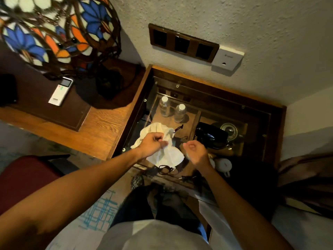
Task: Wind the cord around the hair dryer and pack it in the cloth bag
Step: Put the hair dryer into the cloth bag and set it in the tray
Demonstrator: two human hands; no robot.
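Observation:
A white cloth bag [167, 156] lies crumpled and bulging on the glass top of a low wooden cabinet [234, 94]. My left hand [153, 143] rests on the bag and pinches its fabric near the mouth. My right hand [196, 150] hovers just right of the bag with fingers curled shut; nothing shows in it. The bag's black drawstring [166, 168] loops out at the near edge, and another end [178, 128] sticks out at the far side. No hair dryer is in the open. A small black plug-like piece [187, 177] lies near the front edge.
Under the glass stand two water bottles [164, 106], a kettle [228, 130] and a white cup [224, 165]. Left is a wooden desk [100, 130] with a stained-glass lamp [59, 29] and a white remote [61, 91]. A socket panel [182, 43] is on the wall. A red chair [23, 177] stands near left.

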